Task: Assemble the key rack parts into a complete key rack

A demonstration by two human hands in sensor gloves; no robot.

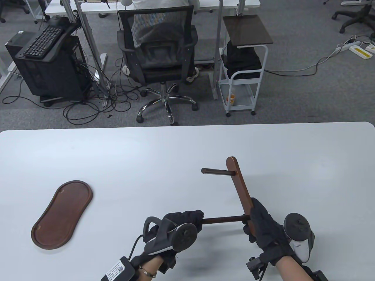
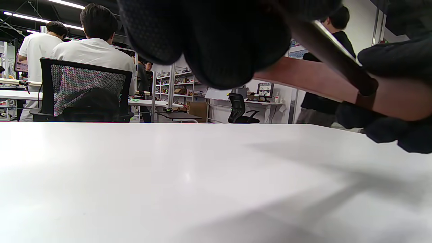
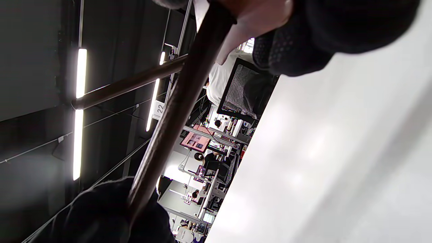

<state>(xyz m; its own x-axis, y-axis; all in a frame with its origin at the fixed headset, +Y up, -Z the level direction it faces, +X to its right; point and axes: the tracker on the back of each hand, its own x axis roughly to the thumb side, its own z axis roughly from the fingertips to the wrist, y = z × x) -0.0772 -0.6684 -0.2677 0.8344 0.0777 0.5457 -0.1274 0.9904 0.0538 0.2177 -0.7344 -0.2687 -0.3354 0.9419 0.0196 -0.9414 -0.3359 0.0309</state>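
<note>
A brown wooden upright bar (image 1: 240, 187) is held above the white table (image 1: 117, 158). A short dark peg (image 1: 215, 171) sticks out to the left near its top. My right hand (image 1: 260, 224) grips the bar's lower end. My left hand (image 1: 183, 224) grips the left end of a longer dark rod (image 1: 224, 219) whose other end meets the bar at my right hand. In the left wrist view the rod (image 2: 337, 57) joins the bar (image 2: 398, 98) beside my right fingers. In the right wrist view the rod (image 3: 175, 101) runs down to my left hand. An oval wooden base tray (image 1: 63, 214) lies at the left.
The table's far edge (image 1: 187, 126) runs across the middle of the table view. Beyond it stand an office chair (image 1: 159, 58), a small white cart (image 1: 243, 64) and a computer tower (image 1: 47, 67) on the floor.
</note>
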